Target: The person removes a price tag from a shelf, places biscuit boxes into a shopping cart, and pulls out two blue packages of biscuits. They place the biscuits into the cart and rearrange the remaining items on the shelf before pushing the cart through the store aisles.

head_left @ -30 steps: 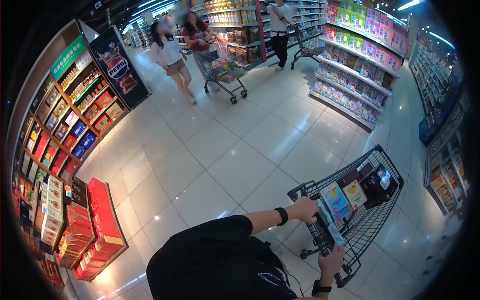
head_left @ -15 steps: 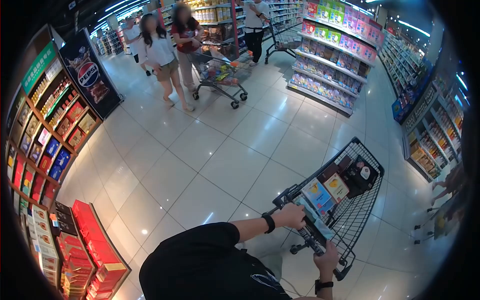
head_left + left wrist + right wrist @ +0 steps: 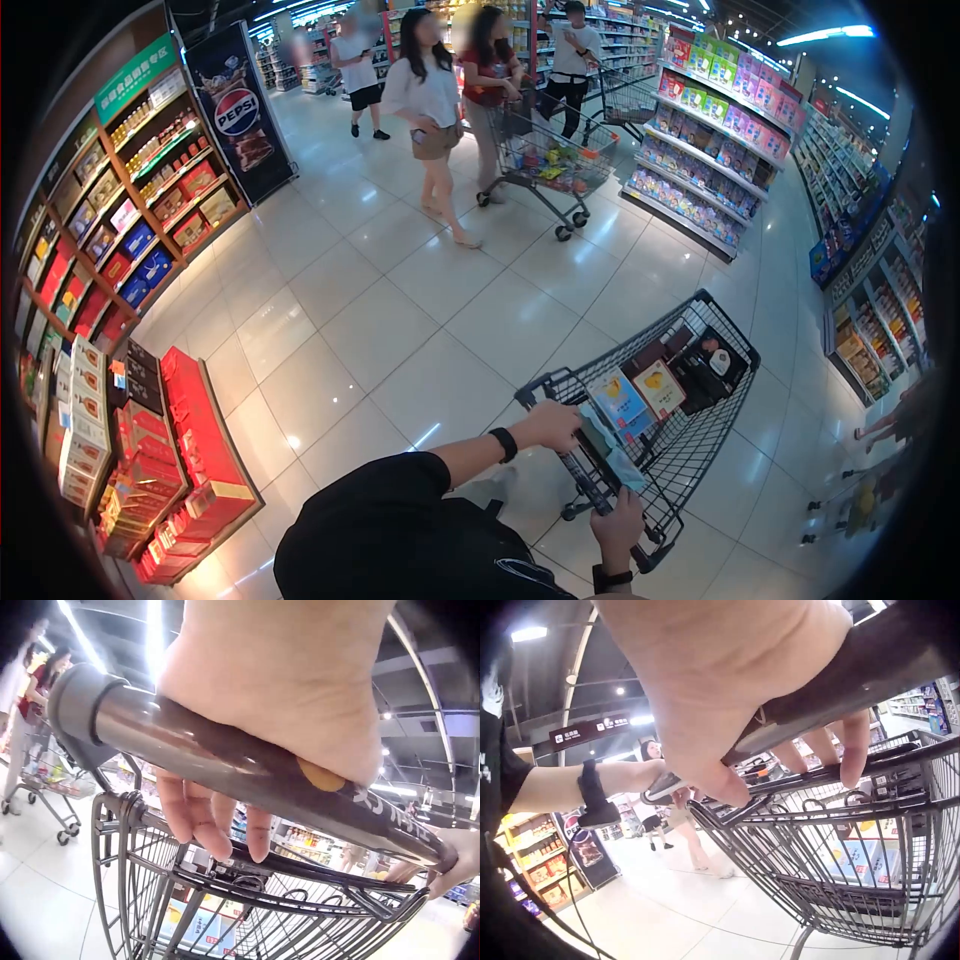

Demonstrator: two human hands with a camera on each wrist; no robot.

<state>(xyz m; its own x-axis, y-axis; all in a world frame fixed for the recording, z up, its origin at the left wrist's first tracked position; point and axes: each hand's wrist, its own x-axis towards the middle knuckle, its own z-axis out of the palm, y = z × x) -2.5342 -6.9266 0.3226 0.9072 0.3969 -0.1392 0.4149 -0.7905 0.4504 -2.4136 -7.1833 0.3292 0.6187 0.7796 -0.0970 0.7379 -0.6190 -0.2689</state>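
Note:
Both hands hold the dark handle bar point(image 3: 225, 765) of a black wire shopping cart point(image 3: 700, 440). My left hand point(image 3: 548, 427) grips its left end, palm on top and fingers curled down the far side in the left wrist view. Nearer the other end, my right hand point(image 3: 618, 524) wraps round the bar, with its thumb underneath in the right wrist view. A pale blue panel point(image 3: 626, 468) sits just past the handle. Inside the basket lie a blue-and-white box point(image 3: 618, 398), a white box with a yellow picture point(image 3: 660, 388) and a black item point(image 3: 706, 366) near the front.
Ahead, a person in white point(image 3: 425, 95) and a person in red point(image 3: 488, 80) walk with a loaded cart point(image 3: 550, 165). A display shelf point(image 3: 705, 140) stands ahead to the right. Leftward are a Pepsi banner point(image 3: 238, 112), wooden shelves point(image 3: 150, 170) and a red box stack point(image 3: 200, 430).
The two people and their loaded cart have come closer and shifted right in the view. My cart appears further left in the picture. Both hands stay on the handle.

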